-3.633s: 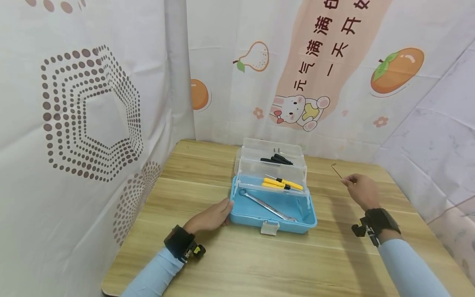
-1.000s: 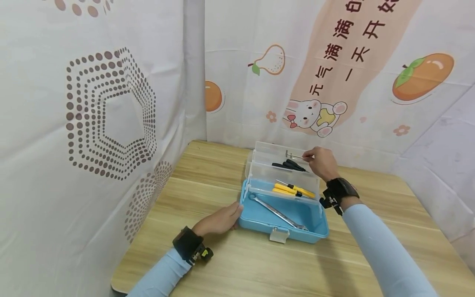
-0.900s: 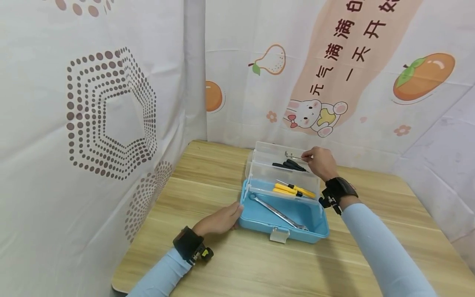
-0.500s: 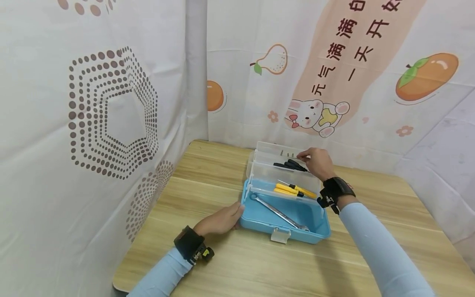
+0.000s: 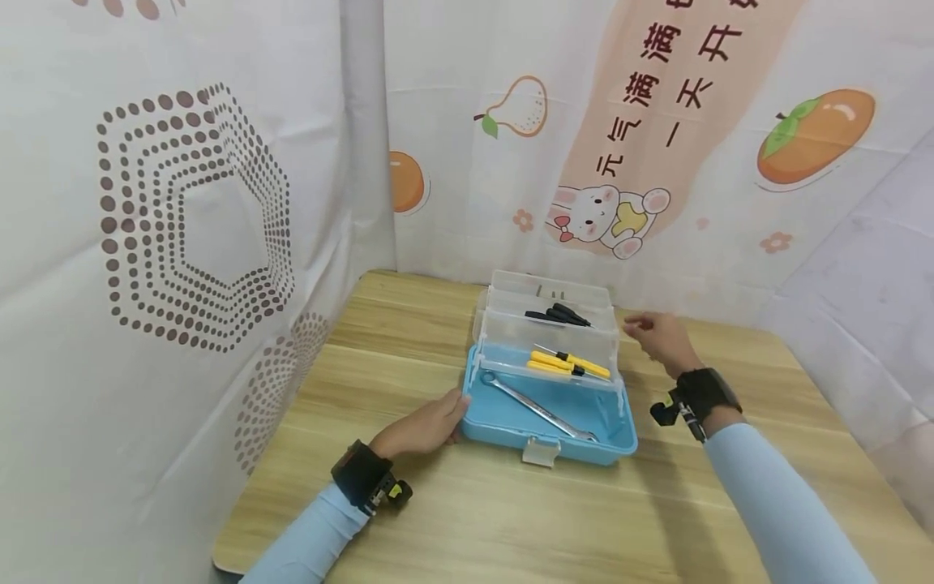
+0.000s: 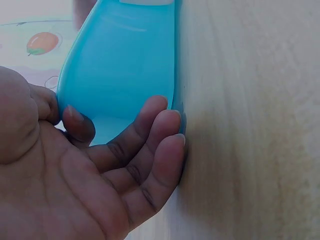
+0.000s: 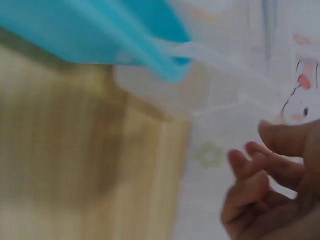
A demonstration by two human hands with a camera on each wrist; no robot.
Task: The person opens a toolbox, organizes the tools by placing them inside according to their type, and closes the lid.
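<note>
My left hand [image 5: 422, 423] holds the left end of a blue toolbox [image 5: 511, 436]. In the left wrist view its fingers [image 6: 167, 160] bend against the box's lower edge, with the thumb side at the rim. To the right of the box, my right hand [image 5: 662, 339] hangs in the air with loosely curled fingers, holding nothing. Small L-shaped hex keys [image 5: 552, 295] lie in the upper clear tray [image 5: 511, 282]. Black-handled tools [image 5: 565, 315] sit in the tray level below them. Yellow-handled screwdrivers [image 5: 569, 362] occupy the front tray, and a combination wrench [image 5: 538, 409] lies in the blue bottom.
The toolbox stands open on a wood-grain table [image 5: 554, 519], its white latch [image 5: 541, 451] hanging down at the front. A printed white curtain [image 5: 467, 186] closes off the back, and others hang along both sides.
My right hand has laid the hex key it pinched into the upper tray, let go and drawn back to the right. My left hand stays on the box. The head view has shifted slightly.
</note>
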